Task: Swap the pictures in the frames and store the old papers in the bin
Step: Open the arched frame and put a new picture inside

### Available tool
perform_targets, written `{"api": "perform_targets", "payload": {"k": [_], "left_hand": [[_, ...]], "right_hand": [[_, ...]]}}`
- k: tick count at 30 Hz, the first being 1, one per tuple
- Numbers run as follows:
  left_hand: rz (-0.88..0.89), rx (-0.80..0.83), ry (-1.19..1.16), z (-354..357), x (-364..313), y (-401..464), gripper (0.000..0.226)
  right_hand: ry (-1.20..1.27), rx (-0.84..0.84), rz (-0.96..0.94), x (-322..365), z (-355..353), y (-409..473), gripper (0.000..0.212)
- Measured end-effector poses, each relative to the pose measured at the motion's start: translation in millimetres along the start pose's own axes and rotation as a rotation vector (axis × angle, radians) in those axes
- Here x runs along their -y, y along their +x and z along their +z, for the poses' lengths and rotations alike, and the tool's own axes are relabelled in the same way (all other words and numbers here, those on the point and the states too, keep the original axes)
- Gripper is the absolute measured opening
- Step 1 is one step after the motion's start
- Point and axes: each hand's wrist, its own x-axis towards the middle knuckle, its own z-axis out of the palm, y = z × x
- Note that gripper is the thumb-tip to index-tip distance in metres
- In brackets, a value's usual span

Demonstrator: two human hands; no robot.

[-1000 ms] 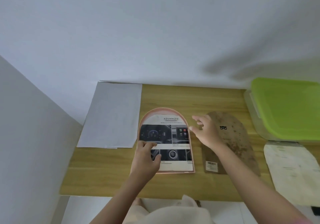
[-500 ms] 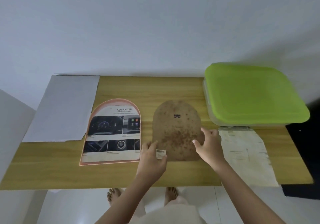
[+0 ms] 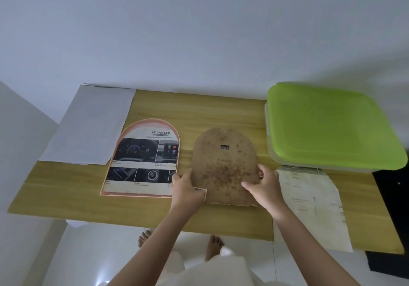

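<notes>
head view, looking down on a wooden table (image 3: pixel 221 113). both forearms reach forward from the lower edge to the arched brown backing board (image 3: pixel 223 163), which lies near the table's middle with its small metal hanger facing up. the left hand (image 3: pixel 187 189) grips the board's lower left corner, fingers curled over the edge beside a barcode sticker (image 3: pixel 200 190). the right hand (image 3: pixel 264 186) grasps the lower right corner, thumb on top and fingers wrapped round the side. just left of the board lies the arched pink frame (image 3: pixel 141 159) holding a printed car picture. white sheets (image 3: pixel 88 126) lie at far left. a printed paper (image 3: pixel 309 201) lies right of the board, partly over the table's near edge, in front of the bin with its green lid (image 3: pixel 329 124).
</notes>
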Motion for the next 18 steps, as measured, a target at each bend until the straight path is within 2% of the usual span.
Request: {"api": "perform_targets", "payload": {"k": [7, 18], "left_hand": [[0.059, -0.057, -0.116, -40, 23, 0, 0.076], [0.040, -0.132, -0.150, -150, 103, 26, 0.071]], "right_hand": [[0.096, -0.033, -0.089, 31, 17, -19, 0.077], [0.098, 0.084, -0.166, 117, 118, -37, 0.076]]}}
